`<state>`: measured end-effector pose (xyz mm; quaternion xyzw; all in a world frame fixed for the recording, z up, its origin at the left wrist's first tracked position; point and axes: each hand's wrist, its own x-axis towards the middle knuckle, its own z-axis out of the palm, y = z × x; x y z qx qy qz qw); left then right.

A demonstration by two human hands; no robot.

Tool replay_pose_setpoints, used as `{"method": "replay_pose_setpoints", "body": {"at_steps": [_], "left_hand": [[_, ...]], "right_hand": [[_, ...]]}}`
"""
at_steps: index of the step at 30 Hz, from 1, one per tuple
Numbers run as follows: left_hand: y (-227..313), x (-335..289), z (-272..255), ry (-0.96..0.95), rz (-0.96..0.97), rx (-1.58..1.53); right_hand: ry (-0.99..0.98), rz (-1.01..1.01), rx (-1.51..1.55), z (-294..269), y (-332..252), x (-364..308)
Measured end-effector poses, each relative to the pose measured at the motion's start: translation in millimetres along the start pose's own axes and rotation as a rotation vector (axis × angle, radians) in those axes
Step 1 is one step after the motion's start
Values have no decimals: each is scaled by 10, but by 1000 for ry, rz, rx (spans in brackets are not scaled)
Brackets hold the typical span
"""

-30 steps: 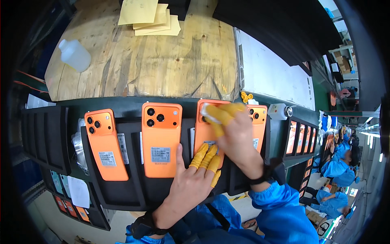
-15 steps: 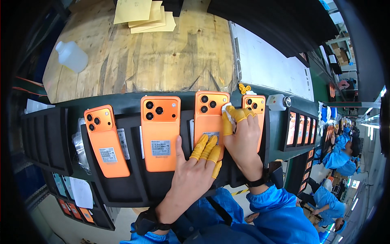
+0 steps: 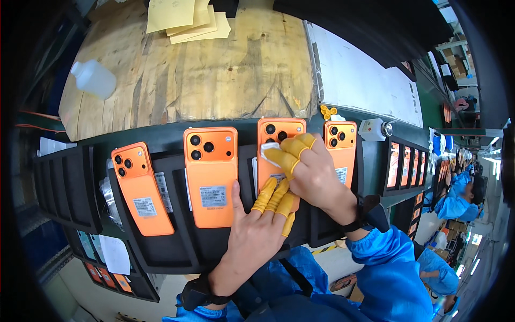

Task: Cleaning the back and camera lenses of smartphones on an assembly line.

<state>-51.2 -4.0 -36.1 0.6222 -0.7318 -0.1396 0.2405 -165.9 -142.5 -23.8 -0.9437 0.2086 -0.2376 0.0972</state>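
An orange phone (image 3: 292,129) lies back side up in a compartment of the black tray (image 3: 161,256). My left hand (image 3: 249,233) rests on its lower part, yellow-covered fingers stretched out flat and thumb apart, next to the neighbouring phone (image 3: 212,180). Pinched in the yellow-covered fingers of my right hand (image 3: 316,174) is a folded white cloth (image 3: 272,154), pressed against the phone's back just below the cameras. The same tray bears a tilted phone (image 3: 141,185) at the left and another phone (image 3: 343,153) at the right, partly behind my right wrist.
Beyond the tray are a wooden board (image 3: 214,80), yellow paper sheets (image 3: 170,16) and a translucent bottle (image 3: 95,79). Spare yellow finger cots (image 3: 326,112) lie near a metal-capped bottle (image 3: 372,130). Black trays flank mine; the right tray (image 3: 396,189) holds orange phones. People in blue work farther right.
My right hand has moved left with the white cloth, from the phone's right edge to the area under its cameras. My left hand stays on the phone.
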Motion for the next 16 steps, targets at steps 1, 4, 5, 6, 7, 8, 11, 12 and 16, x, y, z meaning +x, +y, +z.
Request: {"method": "replay_pose_setpoints", "body": {"at_steps": [1, 4, 5, 6, 7, 8, 11, 12, 16], "left_hand": [[5, 7, -2, 0, 4, 2], [5, 16, -4, 33, -13, -4], [3, 14, 3, 37, -5, 0], [2, 17, 3, 40, 3, 4], [4, 15, 3, 42, 12, 20], [5, 13, -17, 40, 18, 30], [12, 31, -65, 0, 1, 40], [18, 35, -71, -7, 10, 57], [33, 72, -102, -58, -6, 61]], "right_hand": [[-30, -19, -11, -30, 21, -35], [-76, -62, -14, -154, 118, -73], [-66, -61, -16, -196, 152, -97], [-86, -60, -48, -246, 182, -132], [-106, -59, -76, -279, 208, -173], [-94, -57, -75, -317, 219, -192], [-115, 31, -103, -432, 273, -275], [-97, 37, -98, -420, 278, -267], [51, 86, 44, -199, 160, -129]]}}
